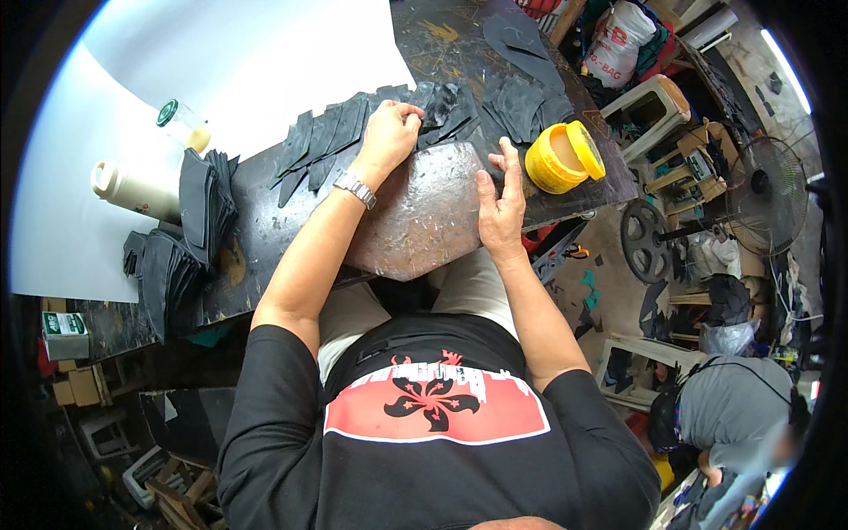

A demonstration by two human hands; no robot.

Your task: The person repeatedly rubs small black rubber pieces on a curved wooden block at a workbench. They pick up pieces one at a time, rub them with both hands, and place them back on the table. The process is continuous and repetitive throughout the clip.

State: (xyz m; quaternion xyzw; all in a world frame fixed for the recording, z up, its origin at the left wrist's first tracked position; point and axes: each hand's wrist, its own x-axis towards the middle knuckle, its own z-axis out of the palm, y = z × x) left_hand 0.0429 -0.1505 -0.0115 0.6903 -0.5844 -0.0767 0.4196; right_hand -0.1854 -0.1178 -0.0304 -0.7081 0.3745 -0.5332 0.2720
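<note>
The left hand (389, 132) curls, fingers bunched on the row of dark cut pieces (353, 124) fanned across the bench (442, 35) beyond a worn stone slab (415, 221). Their long axes run away from the person. The right hand (502, 199) lies flat, fingers spread, on the slab's right edge beside an open yellow glue tub (561, 157).

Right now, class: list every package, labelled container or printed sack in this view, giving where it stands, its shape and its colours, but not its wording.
Yellow tub: on the bench by the right hand, round, open, tan paste inside, lid tilted beside it.
Cream bottle: far left on the white sheet, lying down.
Clear bottle: above it, green cap.
Small box: left edge, below the bench, green and white.
Sack: top right, white with red print.
</note>
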